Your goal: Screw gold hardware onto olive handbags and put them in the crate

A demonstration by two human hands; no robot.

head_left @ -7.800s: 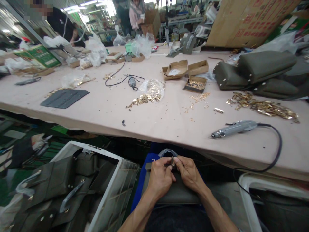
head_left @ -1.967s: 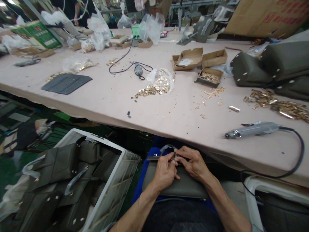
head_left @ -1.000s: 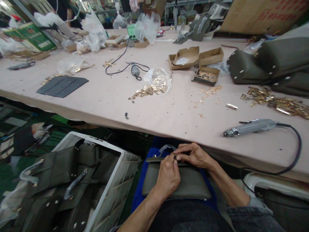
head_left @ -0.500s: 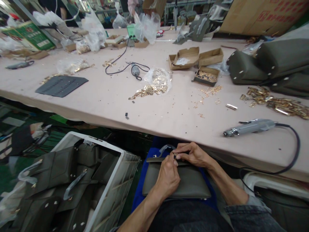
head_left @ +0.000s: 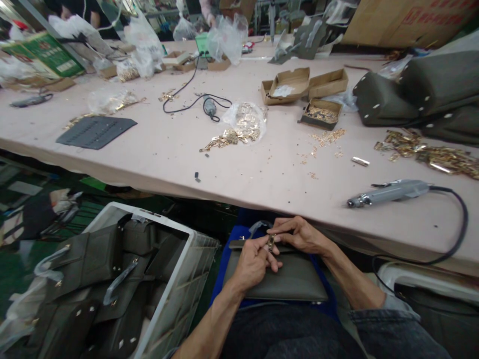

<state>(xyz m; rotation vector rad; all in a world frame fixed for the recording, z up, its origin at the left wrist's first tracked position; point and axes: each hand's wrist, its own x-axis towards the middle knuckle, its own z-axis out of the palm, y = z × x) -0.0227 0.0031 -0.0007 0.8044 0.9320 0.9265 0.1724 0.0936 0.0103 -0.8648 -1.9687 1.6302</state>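
An olive-grey handbag [head_left: 288,281] lies across my lap on a blue cloth [head_left: 232,237]. Above its top edge, a small gold metal plate [head_left: 271,243] is pinched between the fingertips of both hands. My left hand [head_left: 252,262] grips the plate from the left, its lower fingers loosely curled. From the right, my right hand [head_left: 297,234] holds the same piece with thumb and fingers. A plastic-wrapped handle [head_left: 260,228] of the bag shows behind the hands.
A grey electric screwdriver [head_left: 389,193] with a black cord lies near the table's front edge. Gold plates [head_left: 228,138] spill from a plastic bag. Small gold screws fill a cardboard box [head_left: 320,114]. A white crate [head_left: 175,279] of olive bags stands left, and more bags [head_left: 385,99] lie right.
The gold plate has turned and shows more of its face between my fingers. My left hand has shifted slightly left, and its lower fingers have loosened outward.
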